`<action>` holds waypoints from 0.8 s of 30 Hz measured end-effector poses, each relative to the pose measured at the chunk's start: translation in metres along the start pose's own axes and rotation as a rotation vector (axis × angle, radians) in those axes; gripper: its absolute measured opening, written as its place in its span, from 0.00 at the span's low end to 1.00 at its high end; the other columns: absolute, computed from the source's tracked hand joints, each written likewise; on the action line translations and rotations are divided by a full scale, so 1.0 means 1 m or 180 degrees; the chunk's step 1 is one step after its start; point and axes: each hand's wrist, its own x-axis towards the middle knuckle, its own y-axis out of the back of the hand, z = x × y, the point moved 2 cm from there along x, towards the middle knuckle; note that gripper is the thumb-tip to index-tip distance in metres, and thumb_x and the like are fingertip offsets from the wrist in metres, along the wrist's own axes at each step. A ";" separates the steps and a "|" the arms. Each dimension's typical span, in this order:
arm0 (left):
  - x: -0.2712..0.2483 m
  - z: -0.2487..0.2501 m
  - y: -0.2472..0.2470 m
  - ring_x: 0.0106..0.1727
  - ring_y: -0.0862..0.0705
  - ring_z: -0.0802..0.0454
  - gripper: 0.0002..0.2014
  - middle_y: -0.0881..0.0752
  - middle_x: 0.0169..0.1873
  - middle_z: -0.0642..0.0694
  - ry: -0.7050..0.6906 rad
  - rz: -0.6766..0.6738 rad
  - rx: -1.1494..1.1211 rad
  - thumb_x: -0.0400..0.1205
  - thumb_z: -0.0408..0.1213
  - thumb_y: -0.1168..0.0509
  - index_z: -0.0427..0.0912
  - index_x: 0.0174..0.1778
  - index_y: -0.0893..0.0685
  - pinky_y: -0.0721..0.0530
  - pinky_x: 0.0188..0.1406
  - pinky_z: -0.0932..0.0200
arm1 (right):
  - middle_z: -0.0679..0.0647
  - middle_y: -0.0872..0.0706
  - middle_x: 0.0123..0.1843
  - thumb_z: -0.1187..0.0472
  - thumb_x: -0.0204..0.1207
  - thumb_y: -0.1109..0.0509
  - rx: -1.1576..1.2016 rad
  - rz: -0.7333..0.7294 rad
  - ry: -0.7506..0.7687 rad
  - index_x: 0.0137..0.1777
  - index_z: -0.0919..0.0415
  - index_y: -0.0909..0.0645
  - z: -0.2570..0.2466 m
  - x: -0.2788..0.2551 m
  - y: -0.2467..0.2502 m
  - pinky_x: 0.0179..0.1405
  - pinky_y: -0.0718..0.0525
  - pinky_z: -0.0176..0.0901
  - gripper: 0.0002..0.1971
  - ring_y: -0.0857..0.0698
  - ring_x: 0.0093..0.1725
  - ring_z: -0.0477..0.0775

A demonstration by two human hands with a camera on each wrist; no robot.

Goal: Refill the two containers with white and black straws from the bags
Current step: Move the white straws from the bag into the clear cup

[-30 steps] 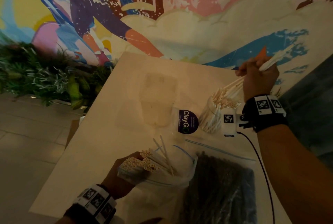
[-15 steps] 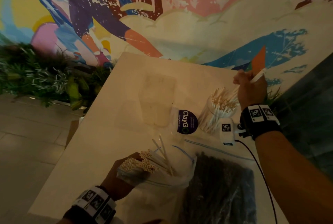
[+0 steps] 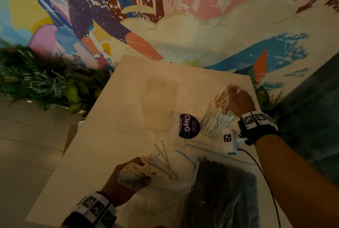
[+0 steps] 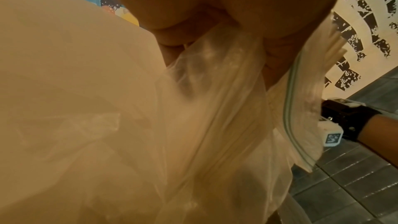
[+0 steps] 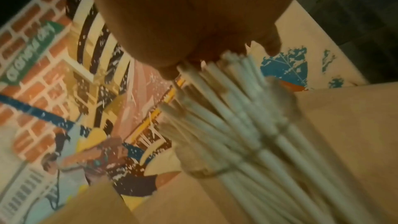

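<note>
My left hand (image 3: 126,174) (image 4: 215,23) grips the neck of a clear zip bag (image 3: 165,187) (image 4: 215,117), and white straws (image 3: 141,168) stick out of its mouth. My right hand (image 3: 232,91) (image 5: 215,54) sits on top of a clear container (image 3: 214,126) (image 5: 204,171) at the table's right. Its thumb and fingers lie around the tops of the white straws (image 3: 221,100) (image 5: 237,117) standing in that container; the hand is blurred. A second clear container with a purple ClayGo sticker (image 3: 187,125) stands to the left. A zip bag of black straws (image 3: 225,196) lies at the front right.
The beige table (image 3: 110,145) is narrow, and its left edge drops to a tiled floor. Green plants (image 3: 36,80) grow along the mural wall behind it. A cable runs from my right wrist across the black straw bag.
My right hand came down from high above the container, lowering its bunch of white straws into it. The left hand and its bag stayed put.
</note>
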 end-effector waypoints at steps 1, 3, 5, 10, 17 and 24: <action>0.000 -0.001 0.001 0.55 0.14 0.64 0.23 0.12 0.49 0.66 0.0017 0.0005 0.0051 0.56 0.61 0.22 0.72 0.48 0.15 0.18 0.60 0.65 | 0.64 0.25 0.73 0.40 0.85 0.54 -0.0265 -0.0231 -0.0068 0.72 0.58 0.28 0.005 0.002 -0.009 0.73 0.33 0.63 0.28 0.27 0.72 0.68; -0.001 -0.007 0.004 0.58 0.14 0.59 0.22 0.12 0.52 0.62 0.0036 0.0011 0.0084 0.60 0.57 0.22 0.69 0.51 0.15 0.18 0.64 0.54 | 0.60 0.31 0.78 0.36 0.82 0.52 -0.0378 -0.0213 0.0017 0.77 0.54 0.35 0.011 0.008 -0.017 0.74 0.38 0.69 0.30 0.32 0.75 0.66; -0.002 -0.009 0.005 0.58 0.15 0.59 0.23 0.12 0.53 0.63 0.0076 0.0026 0.0075 0.59 0.63 0.24 0.70 0.50 0.15 0.19 0.64 0.57 | 0.60 0.33 0.80 0.33 0.79 0.46 0.0168 0.0325 0.0246 0.80 0.54 0.38 0.008 0.009 -0.011 0.75 0.36 0.67 0.36 0.32 0.77 0.65; -0.001 -0.001 0.001 0.56 0.13 0.53 0.24 0.11 0.53 0.56 0.0060 0.0042 -0.0132 0.59 0.60 0.22 0.60 0.51 0.12 0.17 0.61 0.54 | 0.62 0.25 0.74 0.49 0.83 0.50 0.0067 0.0815 0.0791 0.74 0.58 0.29 0.003 0.017 -0.006 0.68 0.26 0.63 0.24 0.26 0.71 0.66; 0.000 0.001 0.001 0.56 0.13 0.46 0.22 0.11 0.53 0.47 0.0137 0.0026 -0.0258 0.61 0.53 0.21 0.54 0.50 0.11 0.18 0.61 0.40 | 0.62 0.35 0.79 0.42 0.84 0.50 -0.0571 0.0133 0.0350 0.78 0.56 0.37 0.003 0.013 -0.021 0.70 0.35 0.68 0.27 0.34 0.75 0.67; 0.002 0.002 0.000 0.57 0.14 0.43 0.22 0.11 0.53 0.47 0.0128 0.0026 -0.0263 0.62 0.57 0.22 0.53 0.50 0.11 0.20 0.63 0.35 | 0.60 0.24 0.70 0.49 0.85 0.49 -0.1249 0.0012 0.0790 0.68 0.59 0.25 -0.004 -0.002 -0.034 0.63 0.27 0.59 0.21 0.25 0.68 0.65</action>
